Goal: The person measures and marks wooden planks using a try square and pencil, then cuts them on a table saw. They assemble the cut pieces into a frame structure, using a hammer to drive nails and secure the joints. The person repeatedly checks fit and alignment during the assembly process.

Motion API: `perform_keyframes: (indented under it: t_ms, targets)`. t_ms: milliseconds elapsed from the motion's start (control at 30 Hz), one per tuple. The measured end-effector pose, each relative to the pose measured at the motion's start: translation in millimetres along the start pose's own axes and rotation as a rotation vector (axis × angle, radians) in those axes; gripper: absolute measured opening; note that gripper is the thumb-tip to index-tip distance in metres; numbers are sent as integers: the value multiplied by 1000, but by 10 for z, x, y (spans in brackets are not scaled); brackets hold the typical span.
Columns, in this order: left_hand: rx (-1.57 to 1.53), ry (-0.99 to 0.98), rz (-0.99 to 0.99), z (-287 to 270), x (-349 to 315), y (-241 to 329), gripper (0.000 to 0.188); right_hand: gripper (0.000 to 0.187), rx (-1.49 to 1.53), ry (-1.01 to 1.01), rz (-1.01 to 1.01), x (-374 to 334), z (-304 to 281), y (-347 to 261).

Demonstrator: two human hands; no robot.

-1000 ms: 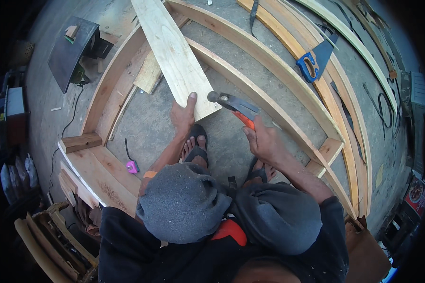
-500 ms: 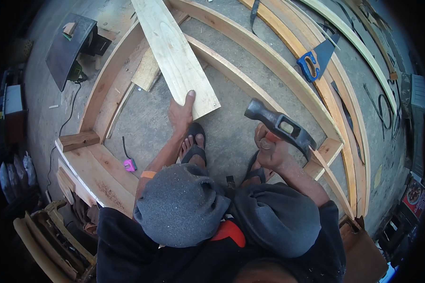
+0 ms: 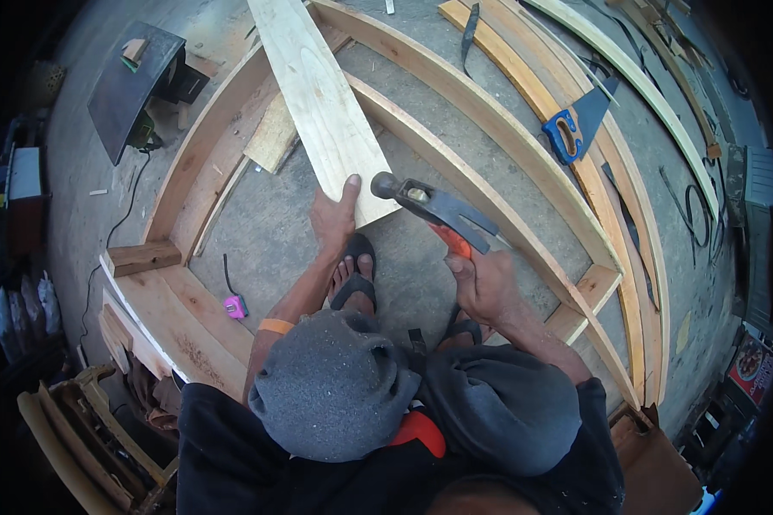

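A pale, wide plank (image 3: 318,94) slants across the wooden frame (image 3: 481,154), its near end toward me. My left hand (image 3: 335,213) grips that end by its left edge, thumb lying on the top face. In my closed right hand (image 3: 488,285) is a claw hammer (image 3: 442,209) with an orange-red handle. Its round striking face appears over the plank's near right corner, and the claw points right. Whether the face touches the wood cannot be told. What lies under the hammer head at that corner is hidden.
Several long boards (image 3: 524,77) lie at the right, with a blue-handled handsaw (image 3: 575,124) on them. A pink tape measure (image 3: 235,306) rests on the floor near the frame's left side. A dark-topped stand (image 3: 133,90) with a cord is at the far left. My sandalled feet (image 3: 356,275) stand inside the frame.
The hammer head has swung left, from beside the plank to over its near right corner. My right hand turned with it. The plank end and my left hand have shifted slightly toward me.
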State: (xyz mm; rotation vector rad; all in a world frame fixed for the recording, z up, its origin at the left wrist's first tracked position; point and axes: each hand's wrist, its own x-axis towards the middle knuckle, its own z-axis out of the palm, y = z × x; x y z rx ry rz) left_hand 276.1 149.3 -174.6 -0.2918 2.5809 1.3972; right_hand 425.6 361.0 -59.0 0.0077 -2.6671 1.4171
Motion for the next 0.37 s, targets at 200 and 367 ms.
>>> perform_keyframes:
  t_ms: [200, 367]
  targets:
    - [-8, -14, 6, 9, 53, -20, 75, 35, -305, -301, 214, 134, 19, 165]
    - [-24, -65, 3, 44, 69, -4, 78, 34, -436, -302, 253, -73, 291, 530]
